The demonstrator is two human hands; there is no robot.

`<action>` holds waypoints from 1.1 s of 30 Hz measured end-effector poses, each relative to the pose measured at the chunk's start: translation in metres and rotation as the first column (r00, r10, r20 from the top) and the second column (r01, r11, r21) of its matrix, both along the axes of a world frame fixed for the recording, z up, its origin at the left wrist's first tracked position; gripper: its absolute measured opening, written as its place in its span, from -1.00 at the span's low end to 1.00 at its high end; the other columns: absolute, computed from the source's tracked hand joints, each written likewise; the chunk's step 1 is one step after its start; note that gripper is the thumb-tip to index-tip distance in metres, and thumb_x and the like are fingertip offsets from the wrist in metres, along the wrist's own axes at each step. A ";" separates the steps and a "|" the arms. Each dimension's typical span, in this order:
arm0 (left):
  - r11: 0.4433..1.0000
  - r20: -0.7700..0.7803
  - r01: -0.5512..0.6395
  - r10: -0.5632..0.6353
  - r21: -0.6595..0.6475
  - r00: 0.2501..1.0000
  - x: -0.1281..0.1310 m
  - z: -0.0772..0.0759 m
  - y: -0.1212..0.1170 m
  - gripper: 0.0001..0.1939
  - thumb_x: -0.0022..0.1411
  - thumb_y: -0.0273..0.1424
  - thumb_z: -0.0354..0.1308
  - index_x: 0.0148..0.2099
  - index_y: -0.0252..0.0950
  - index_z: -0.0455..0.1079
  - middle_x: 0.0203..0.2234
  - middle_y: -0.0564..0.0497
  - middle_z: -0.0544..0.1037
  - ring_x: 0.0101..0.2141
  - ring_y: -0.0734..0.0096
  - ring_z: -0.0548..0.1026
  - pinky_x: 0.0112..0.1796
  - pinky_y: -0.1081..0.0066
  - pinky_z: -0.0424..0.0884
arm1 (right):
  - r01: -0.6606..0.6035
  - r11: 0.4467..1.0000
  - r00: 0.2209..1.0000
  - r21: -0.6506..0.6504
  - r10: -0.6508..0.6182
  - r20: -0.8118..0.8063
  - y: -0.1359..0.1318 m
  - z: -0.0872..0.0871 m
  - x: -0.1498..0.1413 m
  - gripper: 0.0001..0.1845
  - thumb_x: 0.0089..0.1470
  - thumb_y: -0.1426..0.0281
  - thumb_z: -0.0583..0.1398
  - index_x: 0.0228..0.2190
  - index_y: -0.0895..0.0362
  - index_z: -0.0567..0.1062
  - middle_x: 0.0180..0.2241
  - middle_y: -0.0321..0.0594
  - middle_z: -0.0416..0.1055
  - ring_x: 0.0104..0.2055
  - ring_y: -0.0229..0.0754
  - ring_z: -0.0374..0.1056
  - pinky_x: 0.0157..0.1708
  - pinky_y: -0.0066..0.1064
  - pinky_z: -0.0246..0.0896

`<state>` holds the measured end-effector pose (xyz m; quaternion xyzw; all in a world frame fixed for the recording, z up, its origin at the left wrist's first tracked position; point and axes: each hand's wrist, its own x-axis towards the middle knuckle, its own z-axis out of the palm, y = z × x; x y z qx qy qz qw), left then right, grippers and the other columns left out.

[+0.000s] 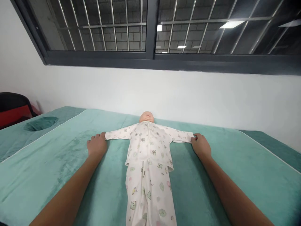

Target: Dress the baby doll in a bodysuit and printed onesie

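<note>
Top: white with small printed figures point(149, 141), laid front up midway between the bed's left and right edges, both sleeves spread straight out sideways; whether arms fill them cannot be told.
Trousers: matching print point(150, 196), waist beneath the top's hem, legs running towards the bed's near edge and out of view.
Doll: its head point(146, 116) shows above the collar, close to the bed's far edge.
Left hand: at the left cuff point(97, 145), fingers curled, cuff end held at the fingertips.
Right hand: at the right cuff point(201, 146), fingers bent and nearly closed, cuff pinched against the thumb.
Bed: pale green sheet point(235, 157) with light trim, over darker green at the far left and far right corners.
Hole: oval point(41, 123), near the bed's far left corner.
Chair: black and red point(14, 108), beyond the left edge.
Wall: white point(164, 94), behind the far edge.
Window: dark-framed point(150, 59), bars beyond the glass.
</note>
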<state>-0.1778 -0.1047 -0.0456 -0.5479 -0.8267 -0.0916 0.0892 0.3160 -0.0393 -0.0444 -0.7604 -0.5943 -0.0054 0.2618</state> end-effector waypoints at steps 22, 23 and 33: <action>0.710 0.616 0.508 -0.692 0.488 0.376 0.126 0.049 0.042 -0.52 0.34 -0.14 -0.13 0.16 -0.22 0.35 0.16 0.00 0.38 0.16 0.28 0.30 0.20 0.26 0.14 | -0.699 0.669 0.576 0.252 0.736 -0.356 0.017 0.045 -0.178 -0.57 0.24 0.21 -0.02 0.02 0.01 0.47 0.09 -0.20 0.38 0.15 -0.07 0.24 0.18 -0.13 0.04; 0.694 0.620 0.535 -0.701 0.482 0.352 0.128 0.052 0.049 -0.52 0.34 -0.15 -0.14 0.16 -0.21 0.35 0.17 0.01 0.37 0.16 0.29 0.30 0.20 0.27 0.13 | -0.723 0.641 0.554 0.257 0.761 -0.337 0.019 0.044 -0.177 -0.57 0.25 0.22 -0.04 0.02 0.00 0.46 0.08 -0.22 0.39 0.14 -0.08 0.25 0.17 -0.15 0.06; 0.700 0.603 0.533 -0.700 0.475 0.382 0.132 0.048 0.079 -0.54 0.34 -0.15 -0.18 0.09 -0.18 0.40 0.05 0.00 0.45 0.09 0.29 0.34 0.15 0.28 0.18 | -0.676 0.646 0.546 0.355 0.762 -0.348 0.027 0.034 -0.177 -0.65 0.23 0.29 0.02 -0.03 -0.03 0.49 0.05 -0.25 0.38 0.13 -0.15 0.22 0.17 -0.22 0.07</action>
